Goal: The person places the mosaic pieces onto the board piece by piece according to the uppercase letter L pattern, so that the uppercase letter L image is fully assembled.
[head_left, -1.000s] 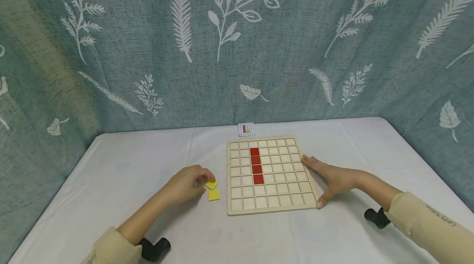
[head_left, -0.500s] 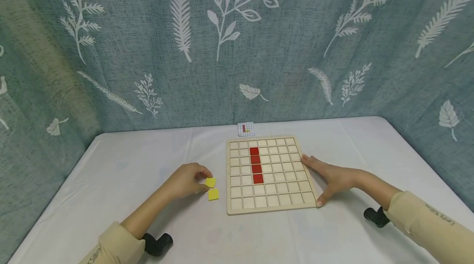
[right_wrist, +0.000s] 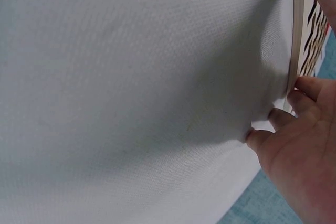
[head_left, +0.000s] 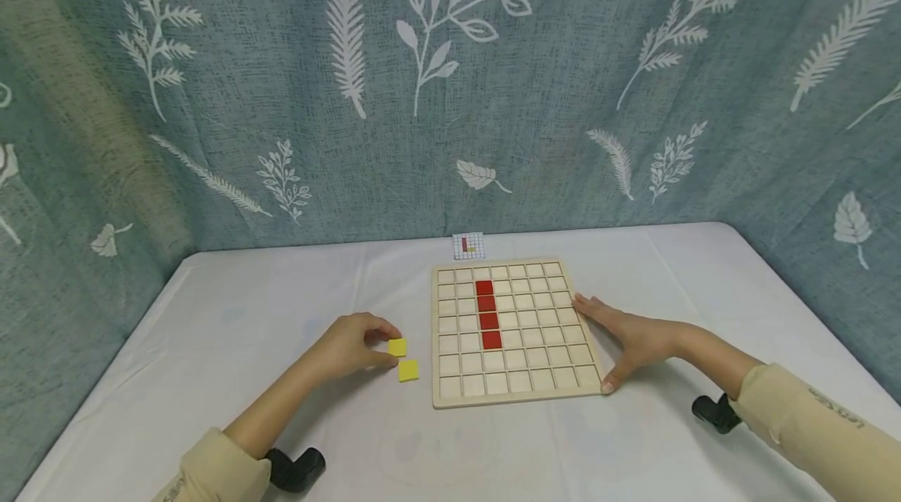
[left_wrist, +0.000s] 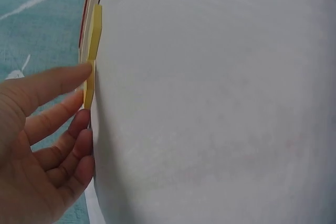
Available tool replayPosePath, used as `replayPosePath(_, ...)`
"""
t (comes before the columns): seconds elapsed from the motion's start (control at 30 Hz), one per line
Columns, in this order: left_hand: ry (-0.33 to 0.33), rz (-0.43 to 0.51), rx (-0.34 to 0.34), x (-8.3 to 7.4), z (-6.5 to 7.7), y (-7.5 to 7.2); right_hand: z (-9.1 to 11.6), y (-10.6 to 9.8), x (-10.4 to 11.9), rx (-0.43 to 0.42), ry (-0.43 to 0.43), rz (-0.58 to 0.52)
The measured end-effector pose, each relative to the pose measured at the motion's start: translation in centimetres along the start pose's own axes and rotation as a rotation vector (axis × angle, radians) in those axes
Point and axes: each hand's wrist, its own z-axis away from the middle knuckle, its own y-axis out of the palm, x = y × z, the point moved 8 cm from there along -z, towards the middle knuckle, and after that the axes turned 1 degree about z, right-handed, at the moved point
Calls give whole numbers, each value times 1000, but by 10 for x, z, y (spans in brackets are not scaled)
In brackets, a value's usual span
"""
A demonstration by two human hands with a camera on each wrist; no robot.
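Left of the wooden grid board (head_left: pixel 521 365), my left hand (head_left: pixel 352 346) pinches a yellow square tile (head_left: pixel 397 347) between thumb and forefinger; the left wrist view shows the same grip on the tile (left_wrist: pixel 89 90) low at the white cloth. Just nearer to me lies a second yellow tile (head_left: pixel 408 371), flat, with a narrow gap between the two. My right hand (head_left: pixel 629 338) rests with fingers and thumb spread along the board's right edge, the thumb at its near right corner. Red squares (head_left: pixel 488 304) fill a short vertical line of cells left of the board's middle.
Behind the board's far edge lies a small pattern card (head_left: pixel 468 246) printed with a grid and coloured squares. A white cloth (head_left: pixel 493 455) covers the table, and a teal leaf-print curtain (head_left: pixel 394 158) hangs along its back and sides.
The tile in my left hand has turned from slanted to nearly square with the board and shifted slightly left, opening a gap from the other tile. My right hand and the board have stayed put.
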Motion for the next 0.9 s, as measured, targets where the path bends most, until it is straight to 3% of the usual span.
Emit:
replayPosePath(0.23,26,48,27,1,0,0,0,0,0,0,-1,-4)
replayPosePath(0.9,86,73,63,-3,-2,3,1,-1,2,-6,17,-4)
